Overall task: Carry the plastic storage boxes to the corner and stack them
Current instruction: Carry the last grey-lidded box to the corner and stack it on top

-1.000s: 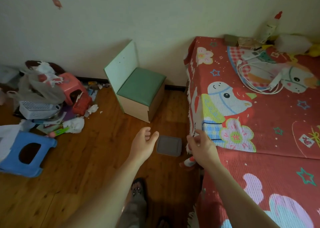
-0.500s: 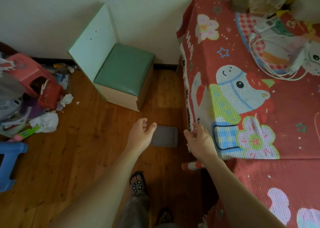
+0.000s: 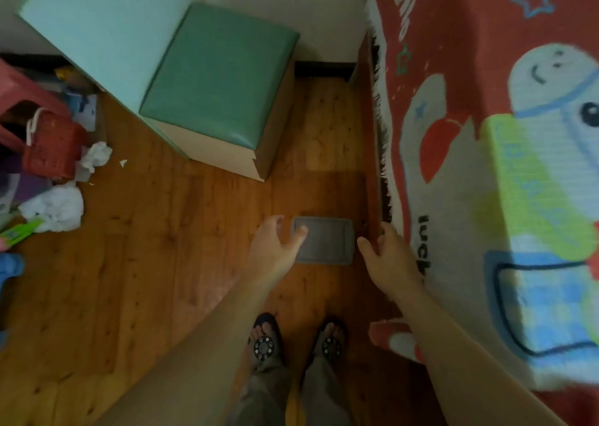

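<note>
Two sandalled feet (image 3: pixel 296 341) are seen nearest, on the wooden floor (image 3: pixel 146 263). Beyond them, the left hand (image 3: pixel 272 250) and right hand (image 3: pixel 385 257) are held out with fingers loosely spread, nothing gripped. Between them, a flat grey storage box lid (image 3: pixel 324 241) lies on the floor beside the red bedspread (image 3: pixel 486 166). Farther off stands a green-cushioned seat (image 3: pixel 217 82).

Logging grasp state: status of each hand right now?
Left hand: open, holding nothing, above the grey lid.
Right hand: open, holding nothing.
</note>
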The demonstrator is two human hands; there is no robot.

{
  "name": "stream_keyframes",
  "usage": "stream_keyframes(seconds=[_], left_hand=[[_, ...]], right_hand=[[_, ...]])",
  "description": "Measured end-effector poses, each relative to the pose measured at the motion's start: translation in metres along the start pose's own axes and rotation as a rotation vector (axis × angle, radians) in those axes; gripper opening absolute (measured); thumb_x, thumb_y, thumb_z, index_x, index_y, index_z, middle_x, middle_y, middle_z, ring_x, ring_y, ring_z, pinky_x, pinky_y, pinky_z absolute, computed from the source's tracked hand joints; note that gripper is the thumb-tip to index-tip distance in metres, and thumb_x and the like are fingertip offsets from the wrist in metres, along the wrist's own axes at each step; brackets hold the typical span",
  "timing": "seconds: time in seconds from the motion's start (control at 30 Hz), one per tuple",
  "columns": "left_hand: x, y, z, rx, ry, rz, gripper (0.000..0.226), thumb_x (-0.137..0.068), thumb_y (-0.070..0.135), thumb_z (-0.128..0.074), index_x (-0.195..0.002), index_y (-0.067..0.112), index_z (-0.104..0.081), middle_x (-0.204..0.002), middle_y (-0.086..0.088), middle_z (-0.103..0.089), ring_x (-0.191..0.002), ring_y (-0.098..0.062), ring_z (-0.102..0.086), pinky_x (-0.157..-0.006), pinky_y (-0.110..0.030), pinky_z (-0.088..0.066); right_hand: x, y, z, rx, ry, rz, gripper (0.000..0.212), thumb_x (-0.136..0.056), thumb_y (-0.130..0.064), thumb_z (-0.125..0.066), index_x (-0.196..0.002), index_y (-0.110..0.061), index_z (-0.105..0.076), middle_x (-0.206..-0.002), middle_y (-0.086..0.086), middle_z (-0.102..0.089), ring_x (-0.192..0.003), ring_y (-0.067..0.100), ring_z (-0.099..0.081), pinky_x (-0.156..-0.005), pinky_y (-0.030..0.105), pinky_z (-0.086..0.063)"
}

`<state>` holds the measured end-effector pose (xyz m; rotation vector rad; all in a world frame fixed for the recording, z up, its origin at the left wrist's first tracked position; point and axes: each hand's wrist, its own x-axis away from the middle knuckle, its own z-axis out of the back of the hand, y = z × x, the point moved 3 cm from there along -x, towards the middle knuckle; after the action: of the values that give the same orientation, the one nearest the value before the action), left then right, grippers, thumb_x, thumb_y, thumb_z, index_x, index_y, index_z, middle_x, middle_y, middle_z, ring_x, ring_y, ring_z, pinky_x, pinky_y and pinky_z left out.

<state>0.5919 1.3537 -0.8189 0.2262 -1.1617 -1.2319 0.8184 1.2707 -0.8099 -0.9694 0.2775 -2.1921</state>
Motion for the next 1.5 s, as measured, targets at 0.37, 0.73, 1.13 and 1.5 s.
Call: stream_keyframes(seconds=[0.37,0.73,1.13,1.5], left_hand=[[-0.105,-0.102,-0.085,-0.018,-0.027,0.06,0.093,-0.071,0.08,-0.053,-0.142,0.023,-0.038,-0.137,-0.002,-0.051,-0.118,-0.016,-0.052,-0.093,-0.041,-0.05],[-0.171,-0.181,-0.159,-0.134,-0.106,0.016,0.088,-0.082,0.061,-0.064,-0.15,0.019,-0.027,-0.148,-0.003,-0.039,-0.13,-0.022,-0.043,-0.096,-0.032,-0.039],[-0.231,-0.234,-0.207,-0.134,-0.17,0.012,0.103,-0.079,0.047,-0.074,-0.155,0.021,-0.011,-0.152,-0.005,-0.032,-0.132,-0.026,-0.041,-0.106,-0.043,-0.041],[-0.231,-0.231,-0.202,-0.143,-0.164,0.012,0.101,-0.08,0.03,-0.076,-0.155,0.025,-0.008,-0.142,-0.01,-0.044,-0.122,-0.03,-0.051,-0.1,-0.043,-0.045]], right_hand=[[-0.118,0.064,-0.1,0.04,-0.12,-0.03,0.091,-0.091,-0.068,-0.048,-0.159,-0.021,-0.011,-0.16,0.007,-0.029,-0.142,0.026,-0.036,-0.114,0.048,-0.035],[-0.194,0.125,-0.171,0.014,-0.182,-0.133,0.11,-0.081,-0.072,-0.061,-0.16,-0.024,-0.002,-0.164,0.003,-0.019,-0.146,0.025,-0.027,-0.117,0.044,-0.028],[-0.247,0.181,-0.235,-0.017,-0.193,-0.173,0.126,-0.062,-0.082,-0.069,-0.158,-0.035,-0.001,-0.159,0.0,-0.029,-0.14,0.028,-0.038,-0.111,0.053,-0.038],[-0.242,0.178,-0.235,0.045,-0.14,-0.137,0.125,-0.064,-0.085,-0.064,-0.156,-0.04,0.007,-0.154,0.002,-0.027,-0.135,0.03,-0.04,-0.107,0.048,-0.038]])
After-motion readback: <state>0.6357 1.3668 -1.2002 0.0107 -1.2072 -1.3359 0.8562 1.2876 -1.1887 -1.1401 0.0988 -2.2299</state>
